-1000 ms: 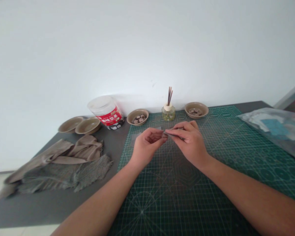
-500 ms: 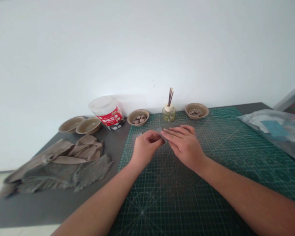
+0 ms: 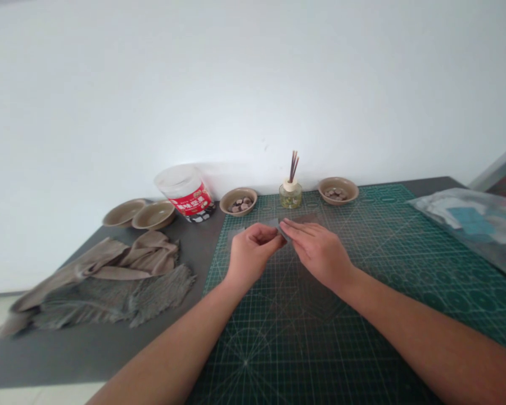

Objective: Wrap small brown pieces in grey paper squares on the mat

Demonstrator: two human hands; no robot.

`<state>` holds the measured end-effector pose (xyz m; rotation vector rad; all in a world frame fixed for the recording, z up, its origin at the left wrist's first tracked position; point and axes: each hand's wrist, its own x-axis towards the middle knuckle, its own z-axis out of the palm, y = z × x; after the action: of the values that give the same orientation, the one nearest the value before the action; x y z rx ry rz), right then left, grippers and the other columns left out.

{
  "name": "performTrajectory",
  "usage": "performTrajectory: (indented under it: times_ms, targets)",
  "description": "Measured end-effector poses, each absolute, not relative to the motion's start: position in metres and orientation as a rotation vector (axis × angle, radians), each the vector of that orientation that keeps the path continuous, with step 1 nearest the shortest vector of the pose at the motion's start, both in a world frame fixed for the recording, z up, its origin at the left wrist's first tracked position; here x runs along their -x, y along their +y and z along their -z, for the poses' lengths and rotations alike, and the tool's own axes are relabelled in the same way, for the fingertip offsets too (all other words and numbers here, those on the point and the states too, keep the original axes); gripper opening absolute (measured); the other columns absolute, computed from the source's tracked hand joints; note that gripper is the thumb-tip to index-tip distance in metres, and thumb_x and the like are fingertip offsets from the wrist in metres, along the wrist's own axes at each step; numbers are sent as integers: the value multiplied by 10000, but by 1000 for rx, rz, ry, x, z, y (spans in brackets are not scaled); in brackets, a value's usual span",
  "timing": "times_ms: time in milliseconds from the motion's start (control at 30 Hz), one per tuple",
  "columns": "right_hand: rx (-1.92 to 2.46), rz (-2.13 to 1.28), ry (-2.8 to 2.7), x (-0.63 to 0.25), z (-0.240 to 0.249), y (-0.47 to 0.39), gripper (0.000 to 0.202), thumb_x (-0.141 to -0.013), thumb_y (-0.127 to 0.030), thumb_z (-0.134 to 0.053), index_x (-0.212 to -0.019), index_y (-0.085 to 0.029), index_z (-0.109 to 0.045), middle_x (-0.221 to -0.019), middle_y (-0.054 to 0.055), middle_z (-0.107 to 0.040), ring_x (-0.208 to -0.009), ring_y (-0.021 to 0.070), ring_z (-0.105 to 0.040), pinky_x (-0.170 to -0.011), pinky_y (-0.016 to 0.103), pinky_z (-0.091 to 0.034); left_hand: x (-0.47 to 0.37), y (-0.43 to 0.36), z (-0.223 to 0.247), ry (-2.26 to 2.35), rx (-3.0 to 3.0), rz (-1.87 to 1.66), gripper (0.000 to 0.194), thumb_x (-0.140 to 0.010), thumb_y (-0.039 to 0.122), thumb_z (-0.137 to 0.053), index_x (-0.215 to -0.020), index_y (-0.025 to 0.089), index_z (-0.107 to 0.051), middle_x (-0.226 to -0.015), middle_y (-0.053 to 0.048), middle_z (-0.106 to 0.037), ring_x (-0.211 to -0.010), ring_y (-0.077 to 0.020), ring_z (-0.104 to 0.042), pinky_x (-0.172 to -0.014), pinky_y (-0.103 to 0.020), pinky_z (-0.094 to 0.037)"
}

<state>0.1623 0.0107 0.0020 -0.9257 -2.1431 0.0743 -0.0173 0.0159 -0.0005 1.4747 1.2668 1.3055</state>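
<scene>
Over the green cutting mat, my two hands meet at a thin, greyish see-through plastic piece, which looks like a small bag or sheet. My left hand is closed, its thumb and forefinger pinching the plastic. From the other side, my right hand grips the same piece near its upper edge with fingers pressed together. Much of the plastic is hidden by the fingers, so its full shape cannot be made out.
Behind the hands stand a bowl of brownish pieces, a reed diffuser and another such bowl. Leftward are a plastic tub, two tan bowls and a crumpled grey-brown cloth. A clear bag lies right.
The right hand's fingers, spread out before, have drawn together on the plastic piece. My left hand keeps its pinch. The whole view has shifted very slightly.
</scene>
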Motion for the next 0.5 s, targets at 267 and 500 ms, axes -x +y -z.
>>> performTrajectory:
  times_ms: [267, 500]
  targets:
    - [896, -32, -2134, -163, -3, 11, 413, -977, -96, -460, -1349, -180, -618, -1332, 95, -655, -1190, 228, -650, -1038, 415, -517, 15, 13, 0, 1242, -1477, -1324, 163, -765, 284, -777, -773, 157, -676, -695, -16, -728, -652, -145, -679, -630, -249, -538]
    - [852, 29, -2095, -161, -4, 8, 387, -978, -92, -462, -1321, -148, -632, -1297, 106, -678, -1154, 222, -670, -1013, 402, -537, 15, 12, -2, 1227, -1520, -1347, 164, -766, 260, -774, -728, 156, -653, -661, -2, -700, -608, -125, -648, -585, -222, -505]
